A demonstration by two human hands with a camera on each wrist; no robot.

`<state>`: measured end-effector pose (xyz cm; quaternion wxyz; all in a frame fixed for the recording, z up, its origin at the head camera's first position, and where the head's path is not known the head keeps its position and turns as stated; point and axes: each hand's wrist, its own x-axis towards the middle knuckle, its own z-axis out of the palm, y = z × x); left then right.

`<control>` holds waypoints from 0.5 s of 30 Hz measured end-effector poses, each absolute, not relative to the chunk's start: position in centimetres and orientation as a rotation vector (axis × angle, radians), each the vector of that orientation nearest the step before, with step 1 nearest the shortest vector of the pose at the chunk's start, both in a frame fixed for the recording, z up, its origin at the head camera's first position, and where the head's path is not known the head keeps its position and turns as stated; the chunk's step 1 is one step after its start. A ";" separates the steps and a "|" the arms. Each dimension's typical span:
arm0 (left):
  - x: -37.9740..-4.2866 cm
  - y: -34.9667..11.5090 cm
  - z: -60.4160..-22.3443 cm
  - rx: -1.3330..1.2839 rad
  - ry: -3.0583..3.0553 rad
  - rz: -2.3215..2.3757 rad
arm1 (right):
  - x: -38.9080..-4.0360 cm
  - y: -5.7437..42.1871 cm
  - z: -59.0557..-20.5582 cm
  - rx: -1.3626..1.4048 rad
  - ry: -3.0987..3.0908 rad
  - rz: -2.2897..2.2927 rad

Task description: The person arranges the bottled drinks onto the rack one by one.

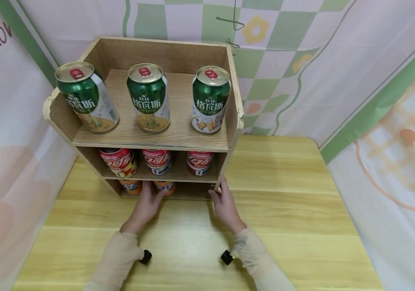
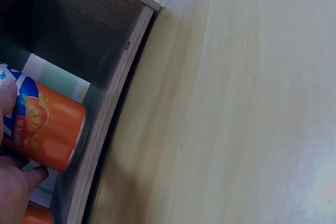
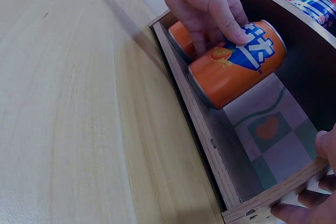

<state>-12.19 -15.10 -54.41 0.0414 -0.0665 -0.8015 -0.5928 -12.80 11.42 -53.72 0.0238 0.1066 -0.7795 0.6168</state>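
Note:
A wooden shelf [image 1: 178, 180] of three levels stands on the table. On its bottom level, my left hand [image 1: 147, 204] grips an orange soda can [image 3: 236, 66], thumb on the printed front and fingers around the side. This can stands upright; a second orange soda can [image 1: 131, 187] is to its left. At the shelf's right side, my right hand [image 1: 225, 206] holds the side panel [image 3: 278, 190], its thumb inside and its fingers outside. In the left wrist view, only part of the left hand [image 2: 18, 187] shows beside the orange can.
Three green-and-gold cans [image 1: 148, 99] stand on the top level. Three red cans [image 1: 158, 161] stand on the middle level. A light wood table [image 1: 280, 210] extends in front and to the right. Printed cloth [image 1: 276, 52] hangs behind and at both sides.

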 end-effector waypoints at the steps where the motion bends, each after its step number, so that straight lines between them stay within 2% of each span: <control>1: -12.2 -15.1 -54.4 -0.197 -2.456 -1.822 | -12.8 11.4 -53.7 0.331 -2.411 1.910; 15: -11.7 -15.0 -54.7 -0.256 -2.372 -1.786 | -12.9 11.6 -53.8 0.325 -2.427 1.918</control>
